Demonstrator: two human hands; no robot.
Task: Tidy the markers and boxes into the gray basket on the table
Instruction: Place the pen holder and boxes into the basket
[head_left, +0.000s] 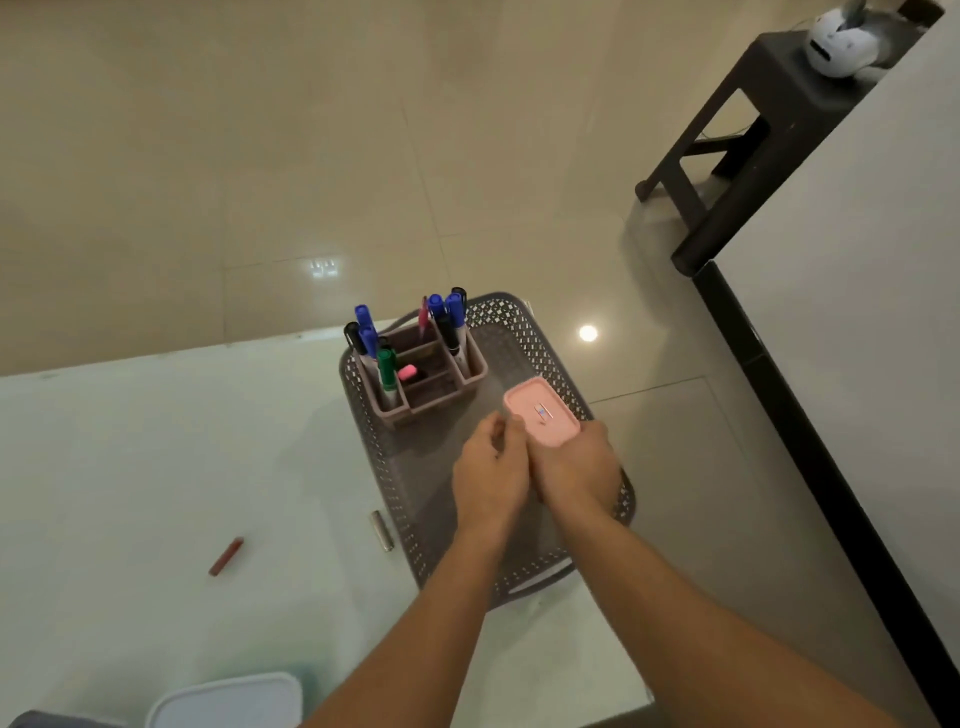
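The pink box (541, 418) is held over the gray basket (387, 483) by the right hand (576, 467), fingers curled under it; whether it is gripped by the left hand (491, 462) cannot be told. If dropped tilted, the marker holder (434, 382) could be knocked. 1 red marker (226, 556) lies on the tabletop (130, 441).

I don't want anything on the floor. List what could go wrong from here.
1. The pink box, gripped by the right hand, hangs beside the organizer of upright markers; a careless set-down might tip them.
2. The gray basket sits at the corner of the table; a push could slide it off.
3. The red marker and gray marker lie loose on the table and may roll.
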